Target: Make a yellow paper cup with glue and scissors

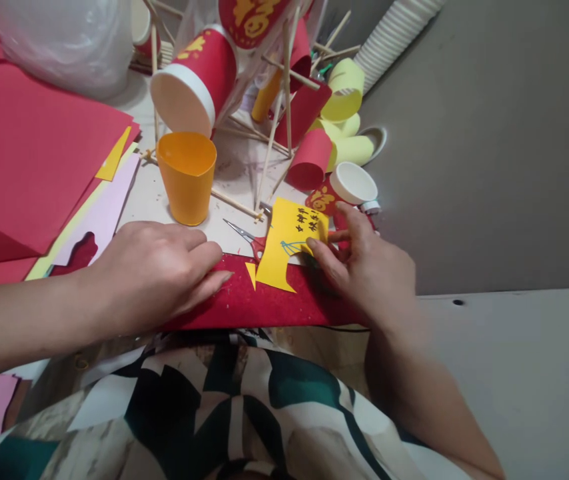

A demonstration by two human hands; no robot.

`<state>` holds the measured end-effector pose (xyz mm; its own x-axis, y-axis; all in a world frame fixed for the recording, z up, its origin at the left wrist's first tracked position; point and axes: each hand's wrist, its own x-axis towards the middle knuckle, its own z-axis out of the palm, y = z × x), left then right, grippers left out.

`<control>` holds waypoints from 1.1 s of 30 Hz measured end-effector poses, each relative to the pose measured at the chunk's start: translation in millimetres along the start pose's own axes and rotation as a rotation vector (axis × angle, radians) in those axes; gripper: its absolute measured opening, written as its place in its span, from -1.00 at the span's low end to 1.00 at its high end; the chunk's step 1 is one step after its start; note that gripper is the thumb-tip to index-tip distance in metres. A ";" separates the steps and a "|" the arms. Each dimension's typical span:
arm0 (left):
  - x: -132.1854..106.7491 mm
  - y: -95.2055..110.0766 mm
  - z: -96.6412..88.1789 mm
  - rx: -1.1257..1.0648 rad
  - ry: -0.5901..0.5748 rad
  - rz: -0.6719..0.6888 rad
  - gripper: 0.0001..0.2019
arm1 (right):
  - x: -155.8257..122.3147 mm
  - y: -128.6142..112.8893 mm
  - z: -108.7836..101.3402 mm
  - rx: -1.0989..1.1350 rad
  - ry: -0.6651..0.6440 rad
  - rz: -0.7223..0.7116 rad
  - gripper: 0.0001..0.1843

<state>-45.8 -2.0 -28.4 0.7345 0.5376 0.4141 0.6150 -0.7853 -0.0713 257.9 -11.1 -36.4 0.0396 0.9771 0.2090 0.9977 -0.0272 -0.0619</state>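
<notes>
My right hand [369,267] pinches a cut piece of yellow paper [284,243] between thumb and fingers. The paper carries black handwriting and blue drawn lines, and its lower end reaches over the red cloth edge. My left hand [164,267] rests curled at the table's front, thumb alongside the fingers. No object shows in it, though its palm is hidden. Just behind it stands an orange paper cup shape [187,180]. Red-handled scissors [247,233] lie open between my hands, partly under the yellow paper. A small yellow scrap [251,275] lies beside the paper.
Large red paper sheets [29,153] cover the left side. Behind are a red paper cup [204,80], wooden sticks [274,120] joined into a frame, and red and yellow paper rolls [309,160]. A white cup [356,183] lies near the grey wall [489,147].
</notes>
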 end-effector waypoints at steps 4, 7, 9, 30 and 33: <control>-2.0 -0.5 4.5 -0.086 -0.096 0.018 -0.70 | 4.9 -1.9 -0.2 0.021 -0.047 0.048 -0.14; -3.3 -0.3 8.9 -0.157 -0.145 0.040 -0.71 | 6.7 -0.6 2.0 0.022 -0.069 0.073 -0.08; -3.5 -0.1 11.5 -0.167 -0.161 0.050 -0.71 | 7.4 1.7 6.1 0.015 -0.055 0.072 -0.07; -3.5 -1.8 19.1 -0.255 -0.300 0.079 -0.75 | 1.6 8.7 27.7 0.249 0.096 0.042 -0.16; -3.7 -1.8 18.9 -0.251 -0.288 0.091 -0.76 | 0.5 6.2 30.0 0.370 0.094 0.035 -0.21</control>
<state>-44.3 3.2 -46.9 0.8553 0.4982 0.1424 0.4802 -0.8654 0.1432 262.5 -4.4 -65.9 0.0952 0.9528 0.2883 0.9093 0.0346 -0.4147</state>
